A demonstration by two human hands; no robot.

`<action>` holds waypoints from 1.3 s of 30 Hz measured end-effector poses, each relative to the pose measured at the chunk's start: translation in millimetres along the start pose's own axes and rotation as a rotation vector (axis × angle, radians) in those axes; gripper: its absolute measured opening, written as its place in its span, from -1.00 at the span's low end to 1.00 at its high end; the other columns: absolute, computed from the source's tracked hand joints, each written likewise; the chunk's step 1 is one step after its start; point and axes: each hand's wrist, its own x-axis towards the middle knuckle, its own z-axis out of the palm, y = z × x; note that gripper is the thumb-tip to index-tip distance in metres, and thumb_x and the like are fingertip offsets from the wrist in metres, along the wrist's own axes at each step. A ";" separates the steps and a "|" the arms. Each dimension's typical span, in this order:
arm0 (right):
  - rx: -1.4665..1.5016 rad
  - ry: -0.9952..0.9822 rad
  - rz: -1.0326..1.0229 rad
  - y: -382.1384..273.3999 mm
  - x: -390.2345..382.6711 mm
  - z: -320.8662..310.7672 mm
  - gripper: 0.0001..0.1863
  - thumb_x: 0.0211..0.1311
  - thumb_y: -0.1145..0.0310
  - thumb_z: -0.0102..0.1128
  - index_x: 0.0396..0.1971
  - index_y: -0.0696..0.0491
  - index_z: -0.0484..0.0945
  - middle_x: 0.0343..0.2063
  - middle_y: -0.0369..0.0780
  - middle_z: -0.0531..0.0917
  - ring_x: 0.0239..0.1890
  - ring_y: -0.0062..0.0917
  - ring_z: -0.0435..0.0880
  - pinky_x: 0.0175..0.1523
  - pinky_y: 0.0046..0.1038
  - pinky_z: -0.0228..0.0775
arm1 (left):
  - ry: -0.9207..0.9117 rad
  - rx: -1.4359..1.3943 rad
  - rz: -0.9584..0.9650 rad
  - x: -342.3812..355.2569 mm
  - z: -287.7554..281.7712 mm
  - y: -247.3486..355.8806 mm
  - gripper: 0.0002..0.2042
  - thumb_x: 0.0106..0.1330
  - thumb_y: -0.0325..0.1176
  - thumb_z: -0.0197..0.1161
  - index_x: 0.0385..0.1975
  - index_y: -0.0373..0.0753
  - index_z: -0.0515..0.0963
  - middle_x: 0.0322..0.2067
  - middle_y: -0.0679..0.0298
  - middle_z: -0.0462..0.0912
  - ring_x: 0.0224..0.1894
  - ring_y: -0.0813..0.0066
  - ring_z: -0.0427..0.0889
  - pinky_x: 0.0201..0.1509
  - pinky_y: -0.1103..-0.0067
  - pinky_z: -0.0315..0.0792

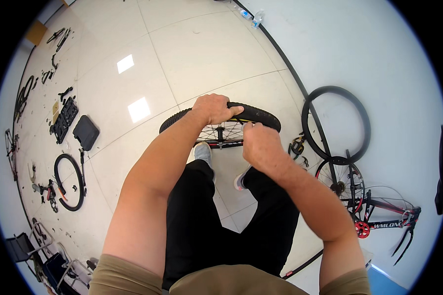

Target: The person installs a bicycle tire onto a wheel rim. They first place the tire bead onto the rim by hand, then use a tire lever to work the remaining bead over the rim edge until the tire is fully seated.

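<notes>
A bicycle wheel [220, 132] with a black knobby tire [258, 114] stands on the floor in front of my feet, tipped so its spokes and hub show. My left hand [214, 109] grips the top of the tire, thumb stretched along it to the right. Against the near right side of the wheel, my right hand [264, 146] is closed in a fist at the rim. A thin dark piece shows between the two hands, but what my right fingers hold is mostly hidden. Part of the tire's edge sits over the rim, with a yellowish strip visible there.
On the right, a loose tire [363, 123] leans on the wall above a black and red bicycle frame [379, 209] with its wheel. To the left lie an open tool case [64, 120], a dark box [86, 132], another tire [57, 172] and bike parts. Folding chairs [22, 246] stand lower left.
</notes>
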 end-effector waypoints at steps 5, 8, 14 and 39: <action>0.292 0.301 0.137 2.4 -30.0 75.3 -0.54 0.30 0.43 0.23 0.18 0.23 0.45 -0.23 0.03 0.63 -0.28 0.00 0.71 -0.21 -0.06 0.57 | -0.032 0.012 -0.021 -1.5 -8.6 -3.7 -0.23 0.36 0.47 -0.09 -0.07 -0.19 0.71 -0.07 0.08 0.76 0.06 0.14 0.70 0.14 0.25 0.55; 0.490 0.436 0.174 -2.1 -34.3 116.1 -0.48 0.32 0.44 0.22 0.25 0.23 0.39 -0.10 0.08 0.60 -0.12 0.04 0.65 -0.10 -0.05 0.53 | -0.034 0.009 -0.034 -3.2 -8.1 -6.5 -0.22 0.34 0.49 -0.08 -0.07 -0.17 0.71 -0.09 0.08 0.76 0.03 0.13 0.71 0.11 0.24 0.55; 0.767 0.517 0.240 2.4 -2.9 198.0 -0.55 0.31 0.44 0.25 0.16 0.24 0.44 -0.09 0.12 0.60 -0.02 0.09 0.58 0.02 -0.01 0.45 | 0.003 -0.016 -0.013 -4.0 -2.2 -15.5 -0.22 0.30 0.49 -0.04 -0.05 -0.18 0.69 -0.19 0.07 0.76 -0.03 0.10 0.71 0.01 0.26 0.54; 1.095 -0.002 0.431 -11.2 9.5 133.2 -0.69 0.08 0.24 0.24 -0.21 0.08 0.67 -0.27 0.01 0.75 -0.09 -0.01 0.72 0.08 -0.09 0.54 | 0.040 -0.036 -0.080 3.5 -15.5 -13.2 -0.32 0.30 0.38 0.16 0.10 -0.12 0.62 -0.12 0.08 0.76 0.02 0.12 0.70 0.16 0.34 0.48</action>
